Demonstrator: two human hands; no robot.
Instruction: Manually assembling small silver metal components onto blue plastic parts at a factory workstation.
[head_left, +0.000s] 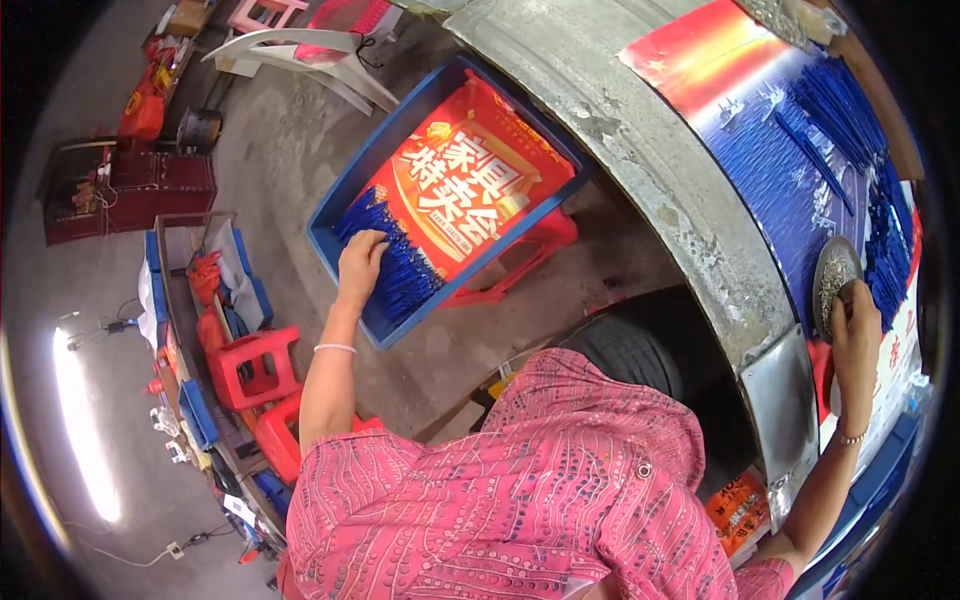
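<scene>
A blue tray [325, 205] lined with a red and yellow printed sheet [465, 190] holds a row of slim blue pieces [405, 275] along its near left side. My left hand [362, 262] is over these pieces with its fingers bent together; what they grip, if anything, is hidden. On the worktable at the right, my right hand [858, 325] has its fingertips closed at the near edge of a shallow round dish [829, 262] full of tiny silvery bits. I cannot make out what is between those fingers. More slim blue pieces [835, 110] lie heaped beyond the dish.
A red stool [545, 240] stands under the tray. The worktable's worn metal edge [640, 160] curves between tray and dish. Red stools [255, 365] and a long rack [185, 300] stand at the left, a pale plastic chair [310, 60] at the back.
</scene>
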